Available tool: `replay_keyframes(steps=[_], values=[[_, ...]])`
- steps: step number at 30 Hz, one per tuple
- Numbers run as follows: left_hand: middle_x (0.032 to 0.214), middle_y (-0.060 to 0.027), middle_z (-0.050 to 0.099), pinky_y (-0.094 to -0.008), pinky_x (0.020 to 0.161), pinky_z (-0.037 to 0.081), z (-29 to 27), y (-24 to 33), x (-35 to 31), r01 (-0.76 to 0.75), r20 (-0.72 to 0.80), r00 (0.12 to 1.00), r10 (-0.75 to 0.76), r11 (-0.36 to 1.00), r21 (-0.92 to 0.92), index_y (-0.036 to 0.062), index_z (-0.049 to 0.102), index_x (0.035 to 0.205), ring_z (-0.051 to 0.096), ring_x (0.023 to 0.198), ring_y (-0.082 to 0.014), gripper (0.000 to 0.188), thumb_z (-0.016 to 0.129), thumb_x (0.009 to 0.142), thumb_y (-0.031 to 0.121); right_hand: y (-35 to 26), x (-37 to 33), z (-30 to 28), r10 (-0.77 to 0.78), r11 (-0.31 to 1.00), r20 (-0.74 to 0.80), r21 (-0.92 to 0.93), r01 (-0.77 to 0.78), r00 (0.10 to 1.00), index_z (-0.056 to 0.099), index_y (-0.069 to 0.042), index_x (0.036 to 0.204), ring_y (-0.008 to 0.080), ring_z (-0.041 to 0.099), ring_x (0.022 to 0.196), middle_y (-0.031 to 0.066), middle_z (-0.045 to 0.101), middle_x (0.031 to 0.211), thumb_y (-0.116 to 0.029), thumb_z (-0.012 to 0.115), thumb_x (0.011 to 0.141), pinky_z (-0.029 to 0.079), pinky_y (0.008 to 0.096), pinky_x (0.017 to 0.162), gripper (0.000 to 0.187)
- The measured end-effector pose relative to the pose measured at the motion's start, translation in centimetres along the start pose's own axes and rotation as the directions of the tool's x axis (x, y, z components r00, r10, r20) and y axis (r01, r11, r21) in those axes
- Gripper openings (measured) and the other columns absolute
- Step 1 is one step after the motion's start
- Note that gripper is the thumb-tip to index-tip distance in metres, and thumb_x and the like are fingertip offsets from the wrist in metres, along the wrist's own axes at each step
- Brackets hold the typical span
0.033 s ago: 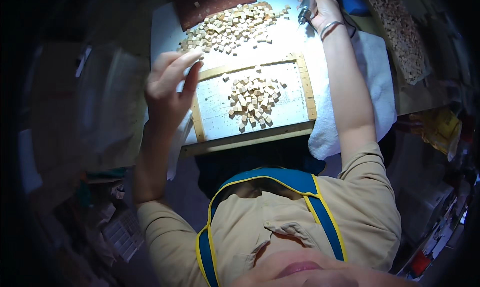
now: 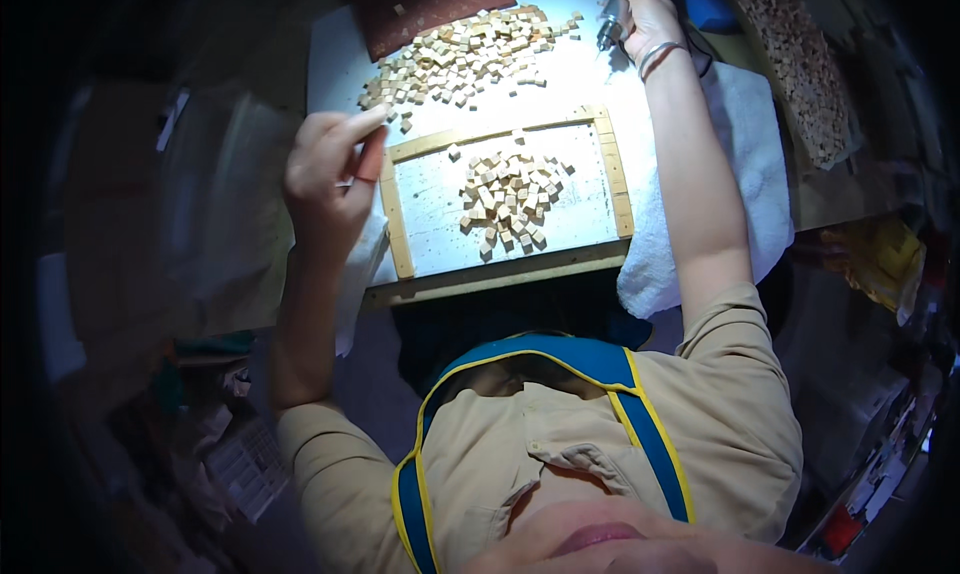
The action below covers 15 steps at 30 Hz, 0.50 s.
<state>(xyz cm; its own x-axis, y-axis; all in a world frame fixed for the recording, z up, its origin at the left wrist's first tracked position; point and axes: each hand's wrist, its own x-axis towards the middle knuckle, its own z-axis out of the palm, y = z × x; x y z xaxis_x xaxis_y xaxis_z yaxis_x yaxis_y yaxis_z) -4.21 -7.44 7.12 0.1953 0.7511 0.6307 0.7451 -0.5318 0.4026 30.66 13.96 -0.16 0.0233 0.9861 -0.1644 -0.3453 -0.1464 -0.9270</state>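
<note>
My left hand (image 2: 332,169) is raised over the left end of a loose pile of small wooden cubes (image 2: 465,54). Its thumb and fingers are pressed together; whatever lies between the tips is too small to make out. At the far right of the white board (image 2: 400,209), my right hand (image 2: 648,24) grips a silver handheld rotary tool (image 2: 609,26), its tip pointing down toward the brightly lit surface. A second, smaller group of cubes (image 2: 510,196) sits between the two hands and my body, inside a border of wooden strips (image 2: 615,179).
A dark red sheet (image 2: 430,9) lies behind the larger pile. Under my right forearm is a white towel (image 2: 745,154). Many more cubes fill a long heap (image 2: 790,69) at the far right, beside a blue object (image 2: 705,4). A wooden rail (image 2: 500,282) edges the board's near side.
My left hand has shifted slightly left and its fingers have drawn closer together, uncovering cubes at the pile's left end. My right hand with the rotary tool has hardly moved.
</note>
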Motion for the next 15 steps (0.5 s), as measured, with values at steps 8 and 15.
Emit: replay_keyframes(steps=[8, 15], values=[[0.092, -0.0018, 0.070, -0.0228, 0.071, 0.053, 0.1, -8.0, -8.8, 0.442, -0.293, 0.833, -0.470, 0.882, -0.162, 0.0019, 0.075, 0.112, 0.064, 0.079, -0.0069, 0.018, 0.073, 0.094, 0.000, 0.8, 1.3, 4.4, -0.434, 0.850, -0.415, -0.484, 0.210, 0.800, 0.052, 0.008, 0.137, 0.0276, 0.068, 0.102, 0.0205, 0.066, 0.120, -0.003, 0.074, 0.087, 0.055, 0.0369, 0.083, 0.055], [0.095, -0.0009, 0.070, -0.0207, 0.075, 0.052, 0.6, -8.6, -9.1, 0.451, -0.282, 0.785, -0.552, 0.821, -0.350, 0.0018, 0.073, 0.121, 0.063, 0.082, -0.0048, 0.027, 0.076, 0.094, 0.005, -4.2, -5.2, 7.6, -0.832, 0.551, -0.087, -0.244, 0.798, 0.548, 0.065, -0.003, 0.111, 0.0150, 0.064, 0.075, 0.0065, 0.061, 0.082, -0.032, 0.061, 0.101, 0.051, 0.0252, 0.061, 0.031]])
